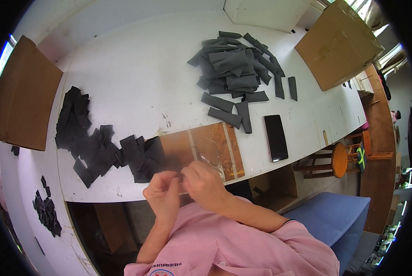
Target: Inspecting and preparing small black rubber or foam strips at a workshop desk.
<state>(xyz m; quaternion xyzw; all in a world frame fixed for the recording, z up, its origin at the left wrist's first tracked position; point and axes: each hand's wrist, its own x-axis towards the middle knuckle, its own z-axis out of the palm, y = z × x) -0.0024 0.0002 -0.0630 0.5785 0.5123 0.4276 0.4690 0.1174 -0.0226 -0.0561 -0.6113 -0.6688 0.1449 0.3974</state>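
Close to the table's front edge, my left hand (163, 195) and my right hand (204, 185) meet with their fingertips pinched together. Something small and dark may sit between the fingers, but it is too hidden to make out. A worn brown board (210, 138) with pale strips lies on the table just beyond my hands. Flat black fabric pieces (139, 158) overlap the board's left side, and more black pieces (93, 149) trail off to the left. Farther off on the right, dark grey flattened fabric tubes (233, 62) are heaped up.
A black phone (276, 138) lies right of the board. Cardboard boxes stand at the far left (24, 94) and far right (337, 46). Small black scraps (46, 211) rest on the left side surface. A wooden stool (337, 160) and a blue chair-like surface (330, 218) are at right.
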